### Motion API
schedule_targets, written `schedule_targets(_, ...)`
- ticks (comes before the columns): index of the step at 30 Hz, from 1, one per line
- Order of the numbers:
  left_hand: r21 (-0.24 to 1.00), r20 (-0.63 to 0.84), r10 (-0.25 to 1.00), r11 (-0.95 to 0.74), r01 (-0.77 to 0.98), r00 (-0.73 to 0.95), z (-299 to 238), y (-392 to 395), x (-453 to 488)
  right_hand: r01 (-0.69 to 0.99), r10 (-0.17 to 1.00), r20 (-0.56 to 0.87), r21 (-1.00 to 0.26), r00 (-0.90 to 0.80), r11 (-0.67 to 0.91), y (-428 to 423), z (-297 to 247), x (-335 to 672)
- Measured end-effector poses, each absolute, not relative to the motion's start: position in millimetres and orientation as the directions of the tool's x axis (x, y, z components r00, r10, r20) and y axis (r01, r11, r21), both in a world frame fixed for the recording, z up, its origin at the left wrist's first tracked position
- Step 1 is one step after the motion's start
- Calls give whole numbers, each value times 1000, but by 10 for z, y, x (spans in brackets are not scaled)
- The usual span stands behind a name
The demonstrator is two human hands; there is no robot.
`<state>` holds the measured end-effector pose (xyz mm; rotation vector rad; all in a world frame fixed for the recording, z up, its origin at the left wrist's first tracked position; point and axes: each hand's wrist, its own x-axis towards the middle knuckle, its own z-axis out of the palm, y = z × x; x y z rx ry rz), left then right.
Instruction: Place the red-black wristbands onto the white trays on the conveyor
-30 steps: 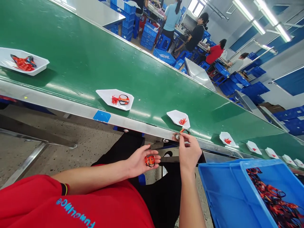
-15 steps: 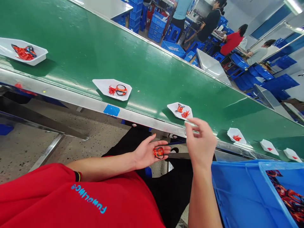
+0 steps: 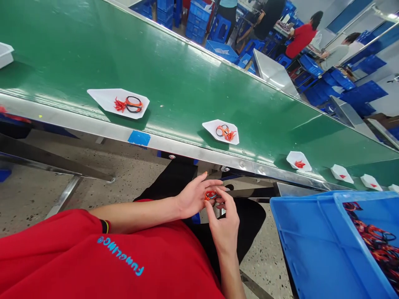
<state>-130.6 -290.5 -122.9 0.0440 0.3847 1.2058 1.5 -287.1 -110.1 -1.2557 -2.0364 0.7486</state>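
Green belt (image 3: 174,83) slants across a busy workshop, with people (image 3: 301,39) at benches (image 3: 282,28) beyond it and blue crates (image 3: 198,16) stacked behind. On the near side, a person in a red shirt (image 3: 124,257) brings both bare hands together above dark trousers (image 3: 251,220). Left hand (image 3: 191,201) lies palm up, fingers extended and loosely spread — apparently a shallow rest that keeps something small from slipping away. Right hand (image 3: 225,220) comes in opposite, thumb and fingertips curled about an orange band (image 3: 210,195) at the left hand's fingers; whether they pinch it firmly or merely touch it, one cannot tell. Partly hidden by the fingers, the band looks small and looped, bright orange-red with dark edging and a pale bluish line.

White trays stand well apart along the belt, perhaps so each can be reached singly. The tray nearest the hands (image 3: 210,126) carries a looped band (image 3: 222,131) beside a red tuft (image 3: 231,136); the next on the right (image 3: 293,157) shows red strips (image 3: 299,164) alone. Close by the right arm, a blue bin (image 3: 299,245) holds a tangled heap of bands (image 3: 374,241) — placed there, it seems, for easy reach.
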Motion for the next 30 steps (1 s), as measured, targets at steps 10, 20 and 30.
schedule_targets(10,314,-265,929,336,-888,258,-1182,-2926,-1303,583,920,279,-712,-277,391,-2950,-1132,-18)
schedule_targets(20,367,-263,947,276,-888,185,-1106,-2943,-1311,369,972,124,-909,-201,192,-2978,-1129,-55)
schedule_targets(30,317,-232,947,288,-904,221,-1087,-2937,-1345,-609,893,-315,-653,-323,-450,-2868,-1130,245)
